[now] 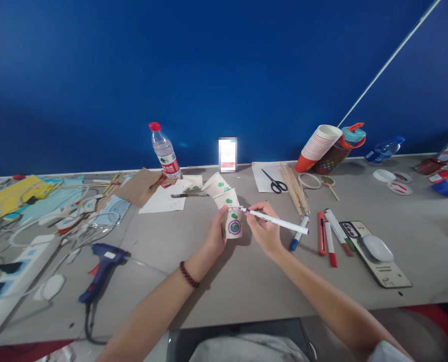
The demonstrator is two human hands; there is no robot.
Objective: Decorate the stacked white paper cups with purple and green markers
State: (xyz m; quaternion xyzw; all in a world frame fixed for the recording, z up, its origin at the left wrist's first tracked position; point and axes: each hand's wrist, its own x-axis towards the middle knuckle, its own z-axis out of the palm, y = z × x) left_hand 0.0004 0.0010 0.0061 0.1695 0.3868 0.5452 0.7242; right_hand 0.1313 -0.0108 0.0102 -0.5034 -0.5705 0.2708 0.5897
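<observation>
My left hand (pixel 217 230) is closed on the near end of a chain of white paper cups (pixel 229 213), which bends away toward the back of the table. Green spots run along the cups, and a purple ring surrounds a green spot on the nearest one. In my right hand (pixel 264 226) is a white marker pen (pixel 280 221), its purple tip at the right edge of the cups. Whether the tip touches the surface I cannot tell. A blue-capped marker (pixel 299 234) lies just right of my right hand.
On the left lie a blue glue gun (pixel 105 266), a power strip (pixel 20 276) and tangled cables. A water bottle (pixel 165 153), a lit phone (pixel 227 155), scissors (pixel 274 183), wooden sticks (pixel 295 188) and stacked paper cups (pixel 318 148) stand or lie behind. A red cutter (pixel 322 234) and a phone (pixel 378 261) are right.
</observation>
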